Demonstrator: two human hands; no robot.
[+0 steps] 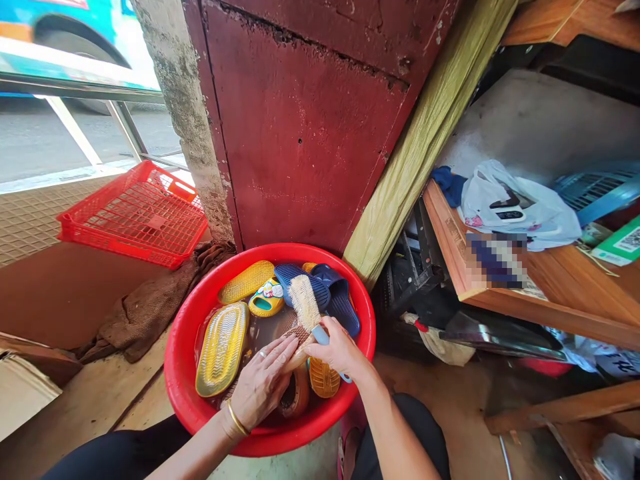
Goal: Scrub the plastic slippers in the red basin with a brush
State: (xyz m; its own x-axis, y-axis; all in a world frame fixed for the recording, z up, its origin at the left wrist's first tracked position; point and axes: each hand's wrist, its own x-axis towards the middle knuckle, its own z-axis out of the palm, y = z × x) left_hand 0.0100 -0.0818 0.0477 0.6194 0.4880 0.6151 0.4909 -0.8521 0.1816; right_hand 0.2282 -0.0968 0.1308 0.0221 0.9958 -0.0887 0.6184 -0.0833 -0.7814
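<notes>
A round red basin [173, 353] holds water and several slippers, among them a yellow sole [223, 348] at the left and a navy slipper [341, 297] at the right. My right hand [340, 348] is closed round the blue-grey handle of a scrub brush [304, 300], whose pale bristles face up and away from me. Beside it my left hand [267, 377], with a ring and a gold bracelet, holds a brown shoe [299, 335] with a woven upper. Its fingers partly hide the shoe. A yellow slipper with a cartoon figure [267, 298] lies behind them.
A red plastic crate [145, 213] and a brown cloth [140, 317] lie left of the basin. A dark red door [300, 133] stands behind it. To the right, a wooden table [565, 283] carries a white plastic bag [520, 203].
</notes>
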